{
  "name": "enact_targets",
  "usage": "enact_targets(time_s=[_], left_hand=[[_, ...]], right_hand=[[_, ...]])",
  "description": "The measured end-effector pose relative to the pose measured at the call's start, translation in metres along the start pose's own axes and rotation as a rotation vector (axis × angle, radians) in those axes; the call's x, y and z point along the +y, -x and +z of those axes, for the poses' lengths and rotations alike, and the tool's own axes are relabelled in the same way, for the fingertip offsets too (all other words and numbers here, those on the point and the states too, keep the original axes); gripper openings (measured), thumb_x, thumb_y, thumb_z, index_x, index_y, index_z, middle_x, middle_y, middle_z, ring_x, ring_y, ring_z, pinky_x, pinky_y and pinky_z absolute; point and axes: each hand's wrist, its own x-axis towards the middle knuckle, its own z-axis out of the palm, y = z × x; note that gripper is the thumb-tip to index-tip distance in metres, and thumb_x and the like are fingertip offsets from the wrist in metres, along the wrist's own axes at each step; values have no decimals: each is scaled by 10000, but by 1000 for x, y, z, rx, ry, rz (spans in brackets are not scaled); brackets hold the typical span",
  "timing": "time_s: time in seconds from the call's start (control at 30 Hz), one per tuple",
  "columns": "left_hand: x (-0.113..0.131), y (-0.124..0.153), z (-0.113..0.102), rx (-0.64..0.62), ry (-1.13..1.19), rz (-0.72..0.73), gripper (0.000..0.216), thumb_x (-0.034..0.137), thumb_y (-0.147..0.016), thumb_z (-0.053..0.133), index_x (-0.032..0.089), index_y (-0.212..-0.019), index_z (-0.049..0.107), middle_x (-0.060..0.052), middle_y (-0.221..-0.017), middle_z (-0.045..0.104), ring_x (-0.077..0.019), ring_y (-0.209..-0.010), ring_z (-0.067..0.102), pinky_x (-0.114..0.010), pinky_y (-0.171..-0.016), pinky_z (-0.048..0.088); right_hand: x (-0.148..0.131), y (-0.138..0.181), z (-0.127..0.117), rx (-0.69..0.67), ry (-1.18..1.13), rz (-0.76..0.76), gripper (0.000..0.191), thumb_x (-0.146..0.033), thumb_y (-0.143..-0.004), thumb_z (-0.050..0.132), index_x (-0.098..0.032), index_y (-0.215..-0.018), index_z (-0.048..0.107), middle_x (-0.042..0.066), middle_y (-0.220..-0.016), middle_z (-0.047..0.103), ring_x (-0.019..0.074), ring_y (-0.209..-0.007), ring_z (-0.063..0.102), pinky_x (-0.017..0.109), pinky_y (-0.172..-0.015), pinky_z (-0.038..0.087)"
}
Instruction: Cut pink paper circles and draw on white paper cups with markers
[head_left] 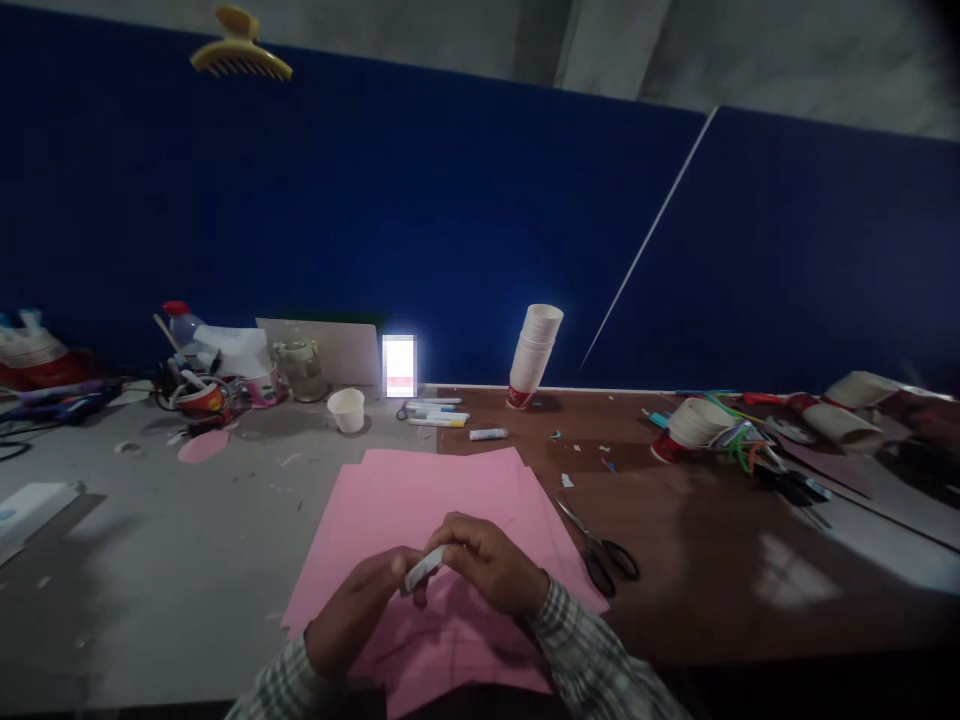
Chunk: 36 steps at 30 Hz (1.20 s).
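My left hand (360,605) and my right hand (487,560) meet over a stack of pink paper sheets (420,500) on the table. Both are closed on a small white stick-shaped object (421,570), perhaps a marker or glue stick; the left holds its lower end and the right fingers pinch its upper end. Black-handled scissors (600,550) lie just right of the pink sheets, closest to my right hand. Checked sleeves cover both wrists.
A tilted stack of paper cups (534,350) stands at the back. A single white cup (346,408), several markers (439,412), a glowing phone screen (399,366) and a clutter of containers (225,385) lie behind the paper. More cups and craft bits (720,425) sit right.
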Motion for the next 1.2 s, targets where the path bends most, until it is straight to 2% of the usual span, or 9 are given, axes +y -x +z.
enact_targets(time_s=[0.07,0.13,0.27,0.33,0.5,0.73,0.97,1.1,1.2], left_hand=[[3,0,1,114,-41,14,354,505,-872,537,180,-878,676,-53,-800,658,-195,-735,585,-312,-701,477],[8,1,2,226,-115,128,255,421,-861,577,197,-926,681,-76,-886,677,-210,-798,615,-314,-714,497],[18,1,2,81,-285,299,234,298,-891,508,205,-866,722,-80,-754,669,-187,-699,613,-284,-650,489],[20,1,0,15,-315,248,238,276,-894,497,203,-828,714,-57,-688,648,-163,-625,589,-261,-607,468],[18,3,-8,0,-194,99,200,275,-876,528,204,-719,630,-36,-722,650,-164,-676,598,-257,-650,472],[21,7,-12,27,-252,125,200,294,-872,568,217,-720,672,-90,-972,655,-212,-904,600,-295,-811,477],[25,-3,-5,-18,-197,127,185,205,-837,574,205,-663,636,-24,-757,546,-164,-731,547,-273,-679,434],[22,-8,-3,-49,-50,-7,104,272,-811,608,189,-748,602,7,-696,541,-139,-623,535,-276,-614,435],[19,-10,0,-18,76,-97,176,330,-779,649,190,-812,548,38,-660,518,-124,-585,518,-264,-573,432]], right_hand=[[1,1,0,3,8,5,298,-392,-956,510,-169,-924,705,41,-825,641,168,-786,598,315,-769,471],[3,1,0,10,25,12,285,-377,-956,510,-171,-944,706,42,-836,646,169,-795,598,315,-773,473],[4,0,0,-32,-10,55,243,-359,-937,537,-174,-933,695,38,-857,652,170,-817,610,309,-778,482],[4,-1,0,-62,-51,84,232,-347,-928,543,-171,-920,693,39,-866,654,171,-822,617,306,-780,485],[3,-3,-2,-93,-76,97,254,-357,-932,534,-165,-929,699,45,-873,662,171,-825,621,306,-784,484],[3,-3,-4,-111,-10,65,309,-423,-941,524,-178,-932,712,32,-836,638,164,-788,591,298,-765,469],[3,-4,-4,-117,6,4,320,-433,-944,519,-183,-927,717,22,-800,601,165,-768,563,311,-773,462],[3,-4,-4,-103,-12,14,310,-419,-942,526,-171,-897,706,17,-794,592,163,-775,563,311,-773,459],[2,-3,-3,-89,-38,33,276,-381,-935,535,-166,-892,703,19,-805,598,162,-775,572,307,-763,458]])
